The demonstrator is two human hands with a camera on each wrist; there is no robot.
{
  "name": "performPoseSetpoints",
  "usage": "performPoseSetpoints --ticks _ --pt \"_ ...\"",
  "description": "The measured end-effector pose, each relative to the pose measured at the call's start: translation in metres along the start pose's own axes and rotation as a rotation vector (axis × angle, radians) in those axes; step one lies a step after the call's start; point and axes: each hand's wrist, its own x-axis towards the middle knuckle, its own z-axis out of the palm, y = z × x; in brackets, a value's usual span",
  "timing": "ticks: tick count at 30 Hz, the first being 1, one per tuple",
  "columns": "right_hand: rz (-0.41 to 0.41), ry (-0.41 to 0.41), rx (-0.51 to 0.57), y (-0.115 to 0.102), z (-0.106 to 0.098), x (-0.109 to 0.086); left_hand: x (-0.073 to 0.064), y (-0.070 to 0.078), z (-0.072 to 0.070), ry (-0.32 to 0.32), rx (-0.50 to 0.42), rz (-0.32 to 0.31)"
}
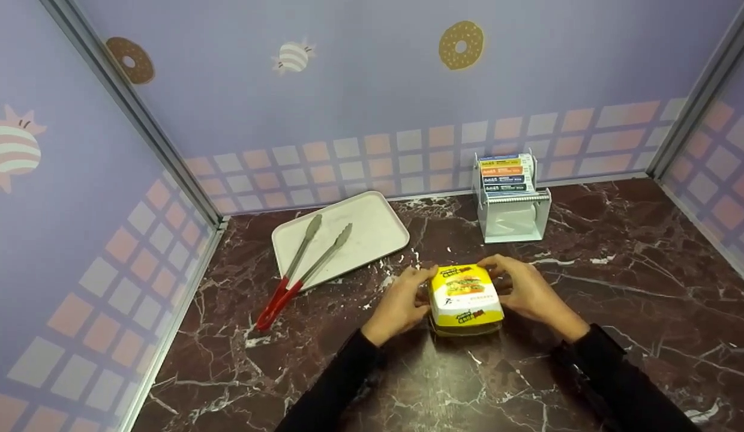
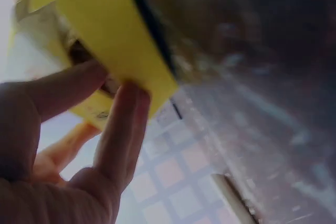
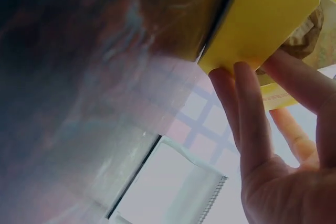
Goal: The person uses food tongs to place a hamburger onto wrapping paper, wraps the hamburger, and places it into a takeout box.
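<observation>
A yellow and white burger box (image 1: 465, 294) with a burger picture on its lid stands on the dark marble-patterned table. At its left side, my left hand (image 1: 401, 305) holds the box, with fingers on the lid and the lower wall. My right hand (image 1: 528, 291) grips the opposite side in a similar way. Through a side gap between lid and base, the right wrist view shows crumpled brown paper (image 3: 304, 38) inside. Fingers (image 2: 121, 129) bear on the yellow side wall in the left wrist view. The rest of the contents is hidden.
Left of the box lies a white tray (image 1: 372, 240), with red-handled metal tongs (image 1: 297, 279) resting partly across it. A label dispenser (image 1: 510, 204) with several coloured rolls stands at the back right. White crumbs (image 1: 378, 270) are scattered near the tray. Patterned walls enclose the table.
</observation>
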Motion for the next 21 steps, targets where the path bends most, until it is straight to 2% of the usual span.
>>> performPoseSetpoints --ticks 6,9,14,18,21 --pt "-0.029 0.026 -0.100 -0.003 0.001 -0.003 -0.013 0.007 -0.012 -0.164 -0.094 -0.044" --pt "-0.026 0.021 -0.105 -0.005 0.001 -0.003 -0.021 0.010 -0.011 -0.196 -0.087 -0.055" --pt "-0.037 -0.036 -0.076 -0.006 -0.002 -0.005 -0.027 0.015 0.001 -0.123 0.038 -0.002" --pt "-0.063 -0.169 0.026 -0.005 -0.012 -0.006 -0.030 0.015 0.008 -0.051 0.127 0.019" --pt "-0.077 -0.266 0.062 -0.006 -0.023 -0.007 -0.029 0.014 0.010 -0.005 0.147 0.047"
